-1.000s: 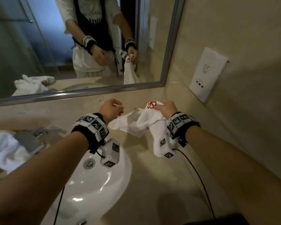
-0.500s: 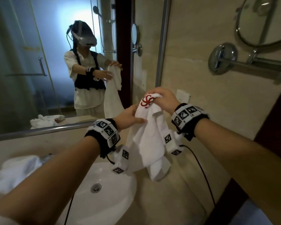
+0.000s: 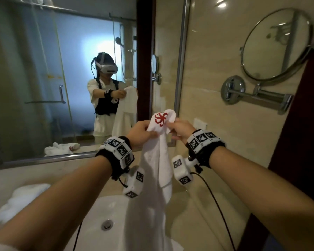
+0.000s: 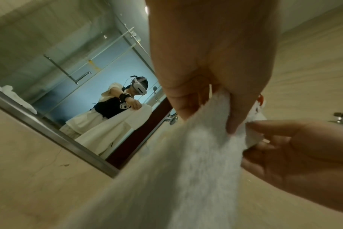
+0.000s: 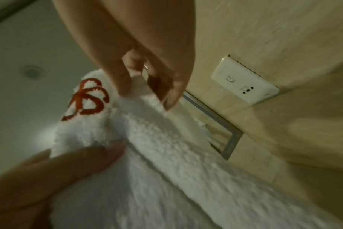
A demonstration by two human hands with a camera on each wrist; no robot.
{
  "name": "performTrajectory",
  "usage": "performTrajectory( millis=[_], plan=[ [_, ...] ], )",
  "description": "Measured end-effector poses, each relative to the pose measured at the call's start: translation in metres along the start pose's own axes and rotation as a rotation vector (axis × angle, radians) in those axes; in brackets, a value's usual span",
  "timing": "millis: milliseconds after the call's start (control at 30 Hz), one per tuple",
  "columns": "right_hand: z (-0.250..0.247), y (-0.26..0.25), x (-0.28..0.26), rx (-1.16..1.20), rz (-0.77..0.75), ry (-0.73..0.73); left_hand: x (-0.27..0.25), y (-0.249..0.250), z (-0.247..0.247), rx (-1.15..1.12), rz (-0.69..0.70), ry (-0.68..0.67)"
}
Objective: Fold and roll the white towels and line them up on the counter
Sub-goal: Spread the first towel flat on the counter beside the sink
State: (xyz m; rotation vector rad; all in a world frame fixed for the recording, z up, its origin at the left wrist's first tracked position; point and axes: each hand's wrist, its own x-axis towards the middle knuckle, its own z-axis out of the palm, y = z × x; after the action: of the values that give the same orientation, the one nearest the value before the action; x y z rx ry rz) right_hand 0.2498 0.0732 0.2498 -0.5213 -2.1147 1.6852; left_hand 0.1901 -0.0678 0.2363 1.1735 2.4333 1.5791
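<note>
A white towel (image 3: 157, 171) with a red embroidered mark (image 3: 160, 118) hangs in the air above the counter, held at its top edge by both hands. My left hand (image 3: 143, 131) pinches the top left part, seen close in the left wrist view (image 4: 215, 99) where the cloth (image 4: 196, 162) runs between its fingers. My right hand (image 3: 178, 126) pinches the top right part; in the right wrist view (image 5: 147, 86) its fingertips close on the towel (image 5: 147, 147) beside the red mark (image 5: 88, 99). The towel's lower end drops over the basin.
A white basin (image 3: 105, 214) sits below the hands in the beige counter (image 3: 194, 214). Another crumpled white towel (image 3: 16, 203) lies at the counter's left. A wall mirror (image 3: 62, 78) is ahead, a round swing-arm mirror (image 3: 275, 46) and a wall socket (image 5: 245, 80) on the right wall.
Both hands have lifted the towel up from the counter to chest height, so it now hangs straight down. The hands have come closer together at its top edge.
</note>
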Motion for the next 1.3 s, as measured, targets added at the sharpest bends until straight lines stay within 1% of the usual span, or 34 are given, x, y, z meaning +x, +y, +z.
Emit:
performTrajectory(
  millis=[67,100,167,200,233,333,400,467,500,567,600,667,733,767,833,867,900,933,967,1000,1033,1100,1167,1200,1300],
  plan=[
    [-0.001,-0.005,0.006,0.042,-0.093,0.061,0.000,0.001,-0.001,0.039,-0.076,-0.082],
    [-0.004,-0.008,0.007,0.024,-0.129,0.080,0.001,0.000,-0.003,0.066,-0.140,-0.130],
    [-0.009,-0.012,0.005,-0.064,-0.185,0.057,0.000,0.000,-0.008,0.101,-0.272,-0.223],
    [-0.011,-0.015,0.003,-0.100,-0.199,0.022,-0.001,0.000,-0.011,0.128,-0.302,-0.240],
    [-0.013,-0.016,0.002,-0.125,-0.206,-0.025,0.001,0.000,-0.014,0.158,-0.301,-0.223],
    [-0.013,-0.024,-0.002,-0.156,-0.232,-0.168,0.003,0.004,-0.017,0.202,-0.203,-0.073],
    [-0.013,-0.032,-0.005,-0.131,-0.244,-0.253,0.005,0.010,-0.015,0.205,-0.090,-0.062],
    [-0.015,-0.041,-0.011,-0.159,-0.261,-0.345,0.007,0.019,-0.010,0.142,0.024,-0.151],
    [-0.017,-0.045,-0.012,-0.181,-0.272,-0.362,0.009,0.022,-0.008,0.133,0.045,-0.220],
    [-0.022,-0.049,-0.012,-0.174,-0.270,-0.327,0.014,0.024,-0.003,0.247,0.003,-0.345],
    [-0.025,-0.050,-0.011,-0.168,-0.258,-0.287,0.016,0.022,-0.003,0.326,-0.044,-0.368],
    [-0.032,-0.049,-0.009,-0.181,-0.255,-0.246,0.016,0.018,-0.004,0.354,-0.133,-0.329],
    [-0.043,-0.047,-0.007,-0.238,-0.265,-0.262,0.016,0.017,-0.009,0.309,-0.150,-0.220],
    [-0.049,-0.045,-0.006,-0.317,-0.276,-0.287,0.014,0.018,-0.011,0.287,-0.142,-0.152],
    [-0.057,-0.040,-0.003,-0.605,-0.286,-0.359,0.012,0.023,-0.015,0.205,-0.122,-0.034],
    [-0.058,-0.036,0.002,-0.752,-0.267,-0.394,0.010,0.026,-0.016,0.148,-0.115,-0.007],
    [-0.057,-0.030,0.006,-0.883,-0.247,-0.394,0.009,0.029,-0.017,0.084,-0.111,0.002],
    [-0.055,-0.023,0.010,-1.006,-0.238,-0.357,0.007,0.033,-0.017,0.014,-0.106,0.005],
    [-0.053,-0.016,0.014,-1.112,-0.235,-0.288,0.005,0.038,-0.018,-0.057,-0.101,0.002],
    [-0.052,-0.009,0.018,-1.172,-0.215,-0.208,0.003,0.041,-0.020,-0.120,-0.100,-0.005],
    [-0.052,-0.004,0.022,-1.177,-0.193,-0.133,0.002,0.044,-0.021,-0.174,-0.110,-0.024],
    [-0.053,0.002,0.029,-1.095,-0.145,-0.027,0.001,0.045,-0.025,-0.248,-0.144,-0.080],
    [-0.056,0.003,0.033,-1.020,-0.122,0.042,0.001,0.040,-0.029,-0.239,-0.177,-0.125],
    [-0.057,0.002,0.034,-0.985,-0.125,0.076,0.002,0.036,-0.030,-0.213,-0.194,-0.131],
    [-0.058,-0.003,0.036,-0.850,-0.214,0.142,0.003,0.020,-0.035,-0.112,-0.249,-0.118]
  ],
)
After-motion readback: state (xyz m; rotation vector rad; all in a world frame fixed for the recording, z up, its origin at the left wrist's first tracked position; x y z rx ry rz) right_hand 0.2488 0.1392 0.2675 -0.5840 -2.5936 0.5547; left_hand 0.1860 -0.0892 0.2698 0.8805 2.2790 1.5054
